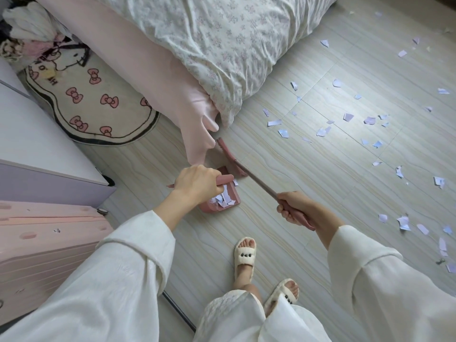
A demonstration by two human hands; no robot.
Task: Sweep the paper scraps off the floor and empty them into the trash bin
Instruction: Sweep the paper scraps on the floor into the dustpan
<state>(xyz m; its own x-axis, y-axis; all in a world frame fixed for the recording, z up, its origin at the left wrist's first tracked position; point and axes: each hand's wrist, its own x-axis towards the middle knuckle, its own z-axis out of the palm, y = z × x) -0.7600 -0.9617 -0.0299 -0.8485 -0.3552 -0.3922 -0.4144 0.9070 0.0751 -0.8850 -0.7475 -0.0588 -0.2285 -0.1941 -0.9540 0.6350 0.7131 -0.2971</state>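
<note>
My left hand (pixel 196 182) grips the handle of a pink dustpan (pixel 222 206) that stands on the floor and holds several white paper scraps (pixel 224 197). My right hand (pixel 294 208) grips the long handle of a pink broom (pixel 230 157). The broom head lies on the floor just beyond the dustpan's mouth, near the bed corner. Many more pale paper scraps (pixel 350 119) lie scattered across the wood-look floor to the right. No trash bin is in view.
A bed with a floral duvet (pixel 222 45) and pink sheet (pixel 153 77) fills the upper middle. A cartoon rug (pixel 93 102) lies at left beside a lilac cabinet (pixel 44 154) and a pink suitcase (pixel 42 248). My slippered feet (pixel 246 257) stand below.
</note>
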